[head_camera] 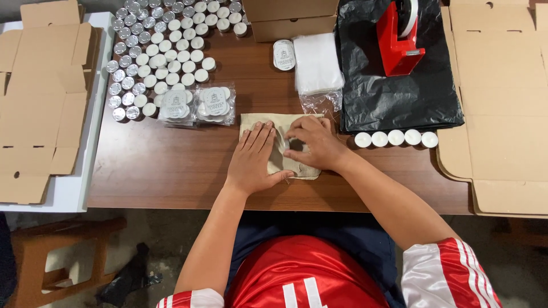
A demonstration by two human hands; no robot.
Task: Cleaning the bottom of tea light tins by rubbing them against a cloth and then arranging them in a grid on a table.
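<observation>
A small beige cloth pouch [255, 122] lies flat on the brown table [171, 165], directly in front of me. My left hand [254, 159] presses flat on the pouch's left half, fingers spread. On the pouch's right half rests my right hand [311, 142], its fingers curled and pinching at the fabric. Both hands cover most of the pouch. A row of several white tealight candles [396, 138] sits just right of my right hand.
Many tealights [160, 51] fill the table's far left, with two clear bagged packs [197, 104] beside them. Behind the pouch are white sheets [317, 61], a round sticker roll [283, 55], a black plastic bag [399, 97] and a red tape dispenser [397, 40]. Flat cardboard boxes [40, 108] [502, 102] lie at both sides.
</observation>
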